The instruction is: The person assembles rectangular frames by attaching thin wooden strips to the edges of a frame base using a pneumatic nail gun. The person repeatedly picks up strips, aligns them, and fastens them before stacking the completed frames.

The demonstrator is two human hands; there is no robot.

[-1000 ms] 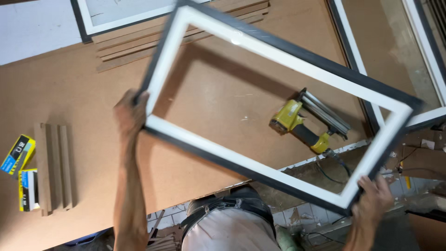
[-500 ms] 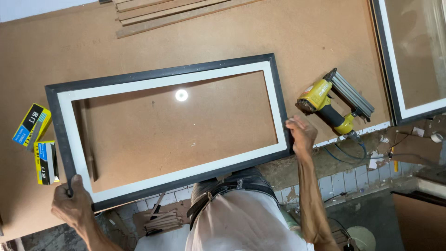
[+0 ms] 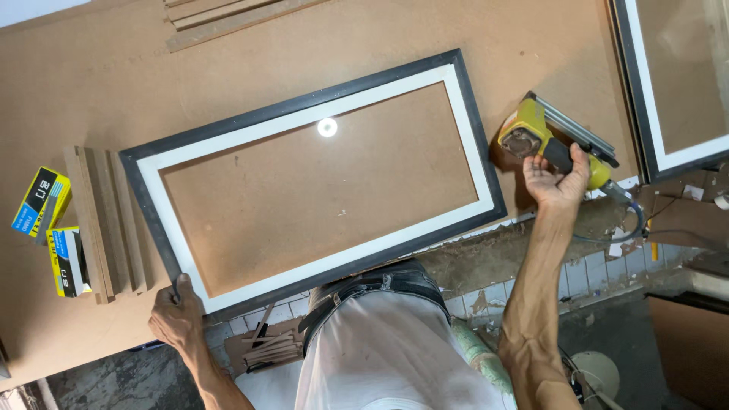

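Head view: big black picture frame [image 3: 307,178] with a white inner border lies flat on the brown counter [image 3: 114,91], filling the middle. Left hand [image 3: 176,319] at lower left, fingers pinching the frame's bottom corner. Right hand [image 3: 558,182] at right, fingers wrapped round the yellow nail gun [image 3: 550,140] beside the frame.

matt black frame [image 3: 486,163] with smooth white liner, glossy yellow plastic nailer [image 3: 558,140], rough brown fibreboard table [image 3: 99,99].
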